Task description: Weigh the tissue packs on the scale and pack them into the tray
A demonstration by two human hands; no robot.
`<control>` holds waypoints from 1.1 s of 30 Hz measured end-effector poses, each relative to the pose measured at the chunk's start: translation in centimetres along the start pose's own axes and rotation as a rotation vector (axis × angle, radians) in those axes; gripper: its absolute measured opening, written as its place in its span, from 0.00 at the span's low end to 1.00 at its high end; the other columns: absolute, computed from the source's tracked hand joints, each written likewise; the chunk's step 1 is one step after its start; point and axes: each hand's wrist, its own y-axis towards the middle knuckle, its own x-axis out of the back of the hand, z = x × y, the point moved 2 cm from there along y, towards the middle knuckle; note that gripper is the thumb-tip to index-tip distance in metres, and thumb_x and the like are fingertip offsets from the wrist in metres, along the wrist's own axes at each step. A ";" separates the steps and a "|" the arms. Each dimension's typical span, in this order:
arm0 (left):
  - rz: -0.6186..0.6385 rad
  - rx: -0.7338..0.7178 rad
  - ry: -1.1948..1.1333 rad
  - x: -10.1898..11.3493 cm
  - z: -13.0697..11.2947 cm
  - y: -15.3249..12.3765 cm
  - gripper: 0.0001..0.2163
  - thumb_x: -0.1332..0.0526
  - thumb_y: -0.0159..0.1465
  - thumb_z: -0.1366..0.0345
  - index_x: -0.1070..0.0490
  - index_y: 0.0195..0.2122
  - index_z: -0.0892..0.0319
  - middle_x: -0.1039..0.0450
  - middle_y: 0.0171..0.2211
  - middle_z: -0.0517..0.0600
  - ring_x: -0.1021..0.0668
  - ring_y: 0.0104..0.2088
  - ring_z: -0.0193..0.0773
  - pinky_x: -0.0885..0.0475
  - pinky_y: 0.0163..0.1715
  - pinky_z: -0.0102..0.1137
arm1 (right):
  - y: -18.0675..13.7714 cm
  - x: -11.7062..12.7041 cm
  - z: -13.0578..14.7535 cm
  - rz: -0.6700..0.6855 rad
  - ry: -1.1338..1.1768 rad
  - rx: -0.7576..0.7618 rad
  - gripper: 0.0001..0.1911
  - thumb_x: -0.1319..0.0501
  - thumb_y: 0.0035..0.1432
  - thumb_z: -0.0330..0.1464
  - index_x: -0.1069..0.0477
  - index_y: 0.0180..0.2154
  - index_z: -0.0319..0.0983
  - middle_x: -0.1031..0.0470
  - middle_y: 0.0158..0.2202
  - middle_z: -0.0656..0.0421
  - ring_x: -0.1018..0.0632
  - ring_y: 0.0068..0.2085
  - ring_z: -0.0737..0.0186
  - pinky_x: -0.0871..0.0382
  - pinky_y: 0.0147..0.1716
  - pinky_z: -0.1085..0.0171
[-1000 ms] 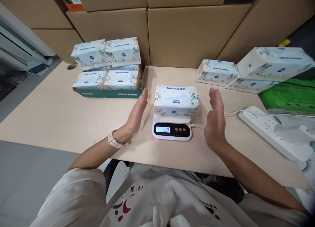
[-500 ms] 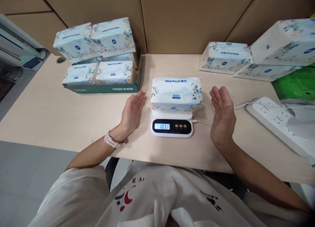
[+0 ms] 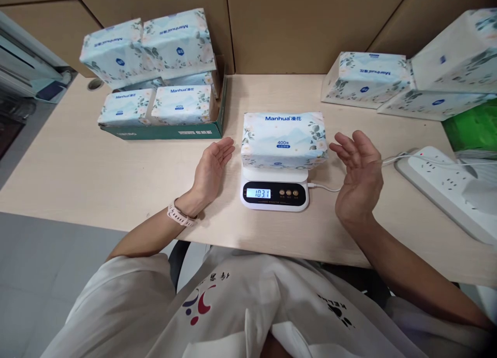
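Note:
A pack of tissues (image 3: 283,140) with a pale blue floral wrapper lies on a white digital scale (image 3: 275,205). The lit display (image 3: 259,194) reads 103.1. My left hand (image 3: 210,171) rests to the left of the pack, open, its palm turned inward and a pink band on the wrist. On the other side my right hand (image 3: 359,176) is also open, fingers slightly bent and spread, close to the pack's right end. Neither hand touches the pack or holds anything.
A green box (image 3: 163,132) at the back left holds several tissue packs in layers. More packs (image 3: 368,79) are stacked at the back right, beside a green package (image 3: 471,130). A white power strip (image 3: 446,187) lies at right; a white cable (image 3: 326,187) plugs into the scale.
My right hand has turned a little and its fingers have spread and bent more. My left hand has barely moved. The view has shifted slightly; the pack and the reading stay the same.

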 end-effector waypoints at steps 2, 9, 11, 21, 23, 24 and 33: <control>-0.001 0.000 0.005 0.0 0.1 0.0 0.19 0.42 0.71 0.49 0.20 0.50 0.56 0.22 0.65 0.56 0.26 0.72 0.50 0.35 0.76 0.44 | -0.1 0.0 0.0 0.009 -0.010 -0.006 0.32 0.51 0.73 0.57 0.26 0.65 0.49 0.20 0.65 0.53 0.17 0.63 0.49 0.37 0.75 0.38; 0.000 -0.016 0.002 0.0 0.0 0.0 0.17 0.42 0.71 0.52 0.19 0.48 0.56 0.19 0.61 0.56 0.23 0.69 0.49 0.34 0.75 0.44 | 0.0 0.0 -0.1 0.021 -0.012 0.019 0.31 0.49 0.73 0.56 0.27 0.65 0.48 0.19 0.64 0.53 0.17 0.61 0.51 0.33 0.73 0.38; -0.004 -0.016 -0.007 -0.1 0.0 0.0 0.16 0.42 0.72 0.53 0.19 0.47 0.56 0.18 0.60 0.56 0.22 0.68 0.49 0.33 0.75 0.44 | 0.0 0.0 -0.2 0.025 -0.013 0.022 0.30 0.48 0.73 0.55 0.27 0.65 0.47 0.19 0.64 0.52 0.17 0.61 0.51 0.33 0.73 0.38; -0.002 -0.010 0.022 -0.3 -0.3 -0.1 0.16 0.44 0.73 0.54 0.19 0.46 0.56 0.17 0.58 0.54 0.21 0.67 0.48 0.33 0.75 0.43 | 0.1 0.1 -0.6 0.038 0.001 0.067 0.28 0.49 0.75 0.52 0.25 0.65 0.48 0.18 0.63 0.52 0.17 0.62 0.51 0.33 0.72 0.39; -0.003 -0.009 0.021 -0.3 -0.3 -0.1 0.16 0.44 0.73 0.54 0.19 0.45 0.55 0.17 0.58 0.54 0.21 0.66 0.47 0.32 0.74 0.43 | 0.1 0.0 -0.4 0.037 -0.006 0.057 0.29 0.49 0.74 0.53 0.25 0.64 0.47 0.18 0.62 0.52 0.18 0.63 0.50 0.33 0.73 0.39; -0.006 -0.008 0.019 -0.3 -0.3 -0.1 0.15 0.44 0.73 0.55 0.19 0.45 0.55 0.17 0.58 0.54 0.21 0.66 0.47 0.32 0.74 0.42 | 0.0 0.0 -0.4 0.035 -0.012 0.048 0.29 0.48 0.74 0.53 0.25 0.64 0.47 0.18 0.62 0.51 0.18 0.64 0.50 0.33 0.73 0.39; -0.005 -0.015 0.020 -0.2 -0.2 -0.1 0.15 0.43 0.73 0.54 0.19 0.46 0.56 0.17 0.58 0.55 0.21 0.66 0.48 0.32 0.74 0.43 | 0.0 0.0 -0.4 0.050 -0.043 0.054 0.28 0.49 0.74 0.56 0.24 0.62 0.52 0.18 0.62 0.56 0.21 0.67 0.48 0.32 0.72 0.35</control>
